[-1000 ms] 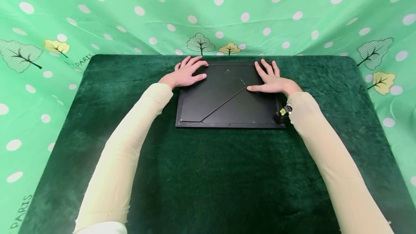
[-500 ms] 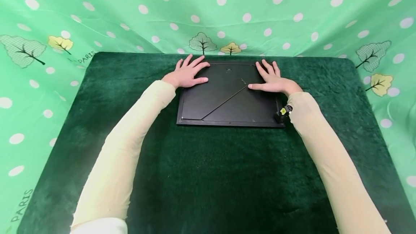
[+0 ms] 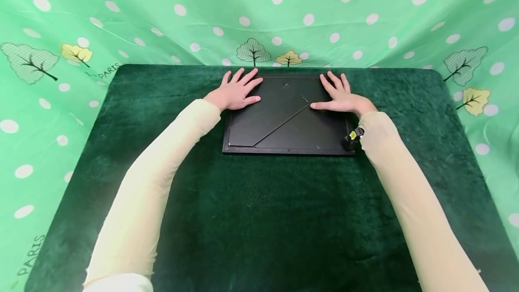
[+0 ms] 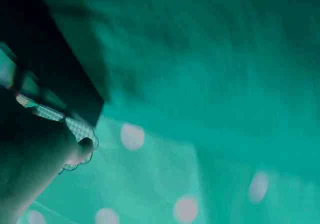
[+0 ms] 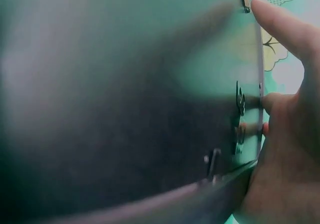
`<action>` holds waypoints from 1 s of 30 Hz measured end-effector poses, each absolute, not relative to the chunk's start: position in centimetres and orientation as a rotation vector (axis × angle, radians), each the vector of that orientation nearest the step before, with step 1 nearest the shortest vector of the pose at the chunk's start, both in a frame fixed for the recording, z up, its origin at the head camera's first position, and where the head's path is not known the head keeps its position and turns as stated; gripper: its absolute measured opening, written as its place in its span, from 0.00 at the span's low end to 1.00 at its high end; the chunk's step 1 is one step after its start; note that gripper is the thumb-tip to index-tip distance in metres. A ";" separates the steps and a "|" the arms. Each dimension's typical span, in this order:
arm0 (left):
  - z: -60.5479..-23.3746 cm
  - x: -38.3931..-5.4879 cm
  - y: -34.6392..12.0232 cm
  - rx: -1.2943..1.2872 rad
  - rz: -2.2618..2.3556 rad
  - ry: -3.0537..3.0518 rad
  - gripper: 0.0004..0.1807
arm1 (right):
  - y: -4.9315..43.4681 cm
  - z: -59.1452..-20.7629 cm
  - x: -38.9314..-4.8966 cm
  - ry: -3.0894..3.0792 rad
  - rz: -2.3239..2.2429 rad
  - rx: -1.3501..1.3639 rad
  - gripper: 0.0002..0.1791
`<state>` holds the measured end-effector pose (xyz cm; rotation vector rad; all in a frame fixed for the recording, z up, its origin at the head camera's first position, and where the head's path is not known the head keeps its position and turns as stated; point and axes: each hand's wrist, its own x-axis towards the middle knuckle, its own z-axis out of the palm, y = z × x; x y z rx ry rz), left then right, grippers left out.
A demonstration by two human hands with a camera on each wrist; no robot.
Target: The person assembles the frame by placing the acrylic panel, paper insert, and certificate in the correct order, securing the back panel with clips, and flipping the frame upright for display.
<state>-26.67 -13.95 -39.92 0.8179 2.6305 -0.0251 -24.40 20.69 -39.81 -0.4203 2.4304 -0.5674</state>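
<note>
A black picture frame (image 3: 275,125) lies back side up on the green cloth, with a diagonal seam of its stand flap (image 3: 279,125) showing. My left hand (image 3: 234,92) rests on its far left corner, fingers spread and thumb on the backing. At the far right corner my right hand (image 3: 342,98) lies likewise, its thumb reaching inward near the seam's upper end. Small metal clips (image 5: 240,98) stand along the frame's edge in the right wrist view, beside the right hand (image 5: 290,108). The left wrist view is dark and blurred, showing the left hand (image 4: 40,154) near the frame's dark side (image 4: 60,58).
Dark green plush cloth (image 3: 259,220) covers the table. A light green curtain (image 3: 308,3) with white dots and printed trees hangs behind and along both sides. A small black device with a yellow mark (image 3: 353,135) sits at the right wrist.
The head view has shifted slightly. Both hands stay spread on the far corners of the picture frame, with little visible movement against it.
</note>
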 end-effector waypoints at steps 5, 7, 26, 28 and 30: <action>-40.3 -26.3 -14.2 0.782 0.143 2.621 0.40 | 20.6 -40.0 -24.3 2.423 -0.573 -0.427 0.56; -40.4 -26.2 -14.3 0.779 0.173 2.626 0.41 | 20.6 -40.2 -24.3 2.419 -0.580 -0.424 0.56; -40.5 -26.6 -14.6 0.855 0.190 2.657 0.39 | 20.8 -39.5 -24.4 2.391 -0.652 -0.386 0.53; -40.6 -26.7 -14.5 0.865 0.189 2.654 0.39 | 21.0 -39.5 -24.4 2.375 -0.677 -0.367 0.52; -40.7 -26.7 -14.5 0.870 0.197 2.651 0.39 | 21.1 -39.5 -24.4 2.365 -0.697 -0.358 0.51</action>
